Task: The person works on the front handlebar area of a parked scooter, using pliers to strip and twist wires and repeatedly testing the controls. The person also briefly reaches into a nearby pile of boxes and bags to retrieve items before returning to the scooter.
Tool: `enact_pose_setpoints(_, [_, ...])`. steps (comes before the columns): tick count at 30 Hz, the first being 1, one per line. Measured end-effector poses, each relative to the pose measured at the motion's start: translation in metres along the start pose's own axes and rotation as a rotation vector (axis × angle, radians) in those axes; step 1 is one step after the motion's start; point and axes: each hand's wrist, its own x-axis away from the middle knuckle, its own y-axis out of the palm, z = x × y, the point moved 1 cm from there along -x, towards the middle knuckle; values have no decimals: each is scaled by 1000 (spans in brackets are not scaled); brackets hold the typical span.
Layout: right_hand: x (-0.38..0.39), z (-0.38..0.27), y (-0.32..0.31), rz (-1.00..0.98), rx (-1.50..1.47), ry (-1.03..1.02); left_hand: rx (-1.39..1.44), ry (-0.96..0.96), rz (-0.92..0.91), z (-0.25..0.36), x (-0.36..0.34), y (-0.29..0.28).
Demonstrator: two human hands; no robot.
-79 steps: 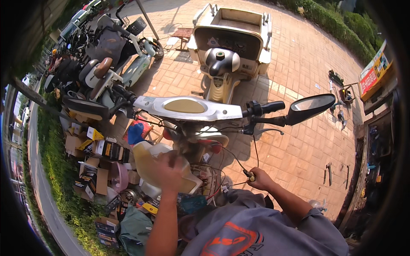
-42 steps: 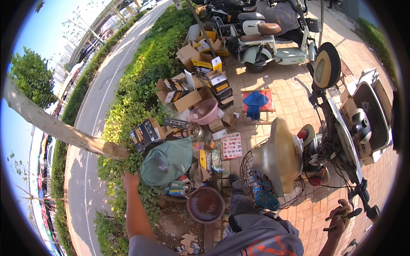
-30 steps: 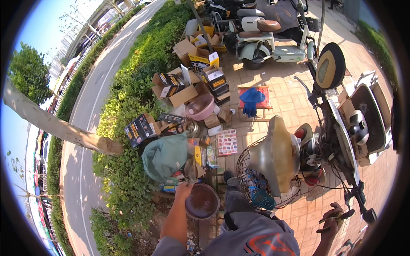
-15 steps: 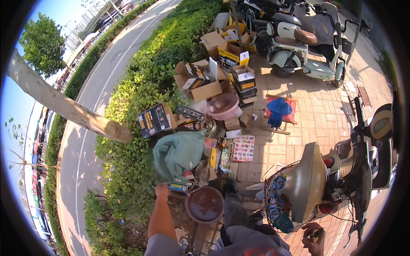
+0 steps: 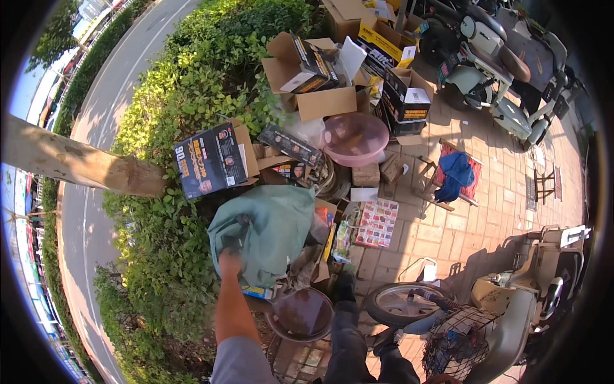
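My left hand (image 5: 229, 262) is at the left side of a crumpled green cloth (image 5: 278, 221), its fingers closed on the folds and partly hidden by them. The cloth lies heaped over things beside the hedge. Under its lower edge a blue-and-yellow box (image 5: 257, 292) shows in part. A round brown basin (image 5: 300, 315) with dark liquid stands to the right of my left forearm. My right hand cannot be made out in this view.
Behind the cloth are a black printed box (image 5: 214, 160), a pink basin (image 5: 355, 137) and open cartons (image 5: 326, 102). A folding stool (image 5: 472, 171) with a blue cloth (image 5: 455, 173) stands right. A scooter's wheel (image 5: 409, 304) and wire basket (image 5: 464, 339) are near my legs.
My left hand has moved up from the blue-and-yellow box to the green cloth. My right hand, closed around something small earlier, has left the view. The view has shifted.
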Motion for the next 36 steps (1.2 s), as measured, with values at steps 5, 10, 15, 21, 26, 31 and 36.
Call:
enact_pose_setpoints(5, [-26,-2,-4,-25,18,101,49,125,-143,-37,-51,25])
enact_pose_setpoints(10, [-45,-10,1,-9,80,147,19,5,-327,-5,-52,23])
enact_pose_setpoints(15, [-44,-74,7,13,-62,32,33,212,-171,48,-17,-57])
enact_pose_setpoints(21, [-15,-75,11,62,-86,-86,83,636,38,244,34,-202])
enact_pose_setpoints(26, [17,-81,-4,63,-199,-44,-139,996,332,368,26,-220])
enact_pose_setpoints(31, [64,-7,2,244,-179,-380,220,952,-142,426,114,-165])
enact_pose_setpoints(36, [110,44,11,491,-170,-426,185,947,-840,398,301,-83])
